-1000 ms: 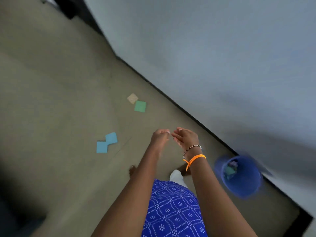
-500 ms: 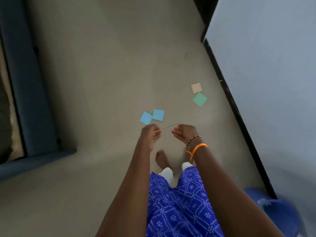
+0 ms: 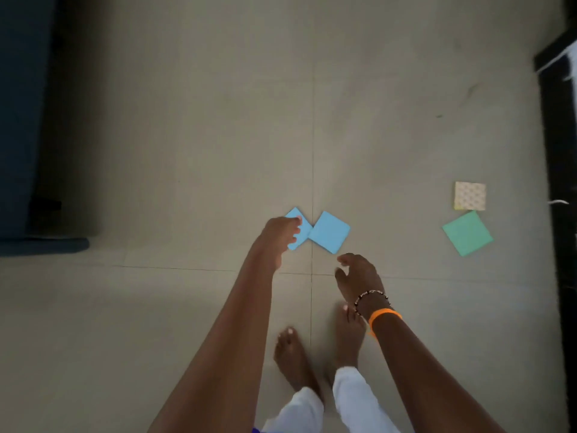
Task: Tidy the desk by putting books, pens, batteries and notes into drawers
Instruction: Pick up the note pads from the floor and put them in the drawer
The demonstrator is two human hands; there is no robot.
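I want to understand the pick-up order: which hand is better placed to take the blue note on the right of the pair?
Right, probably. The right hand hangs open just below the right blue note, holding nothing. The left hand is already over the left blue note, its fingers on it.

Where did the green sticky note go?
In the head view, the green note lies on the floor at the right, just below the patterned note and well right of the two blue notes.

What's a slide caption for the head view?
Left hand reaches a blue note on the floor; right hand hovers open nearby.
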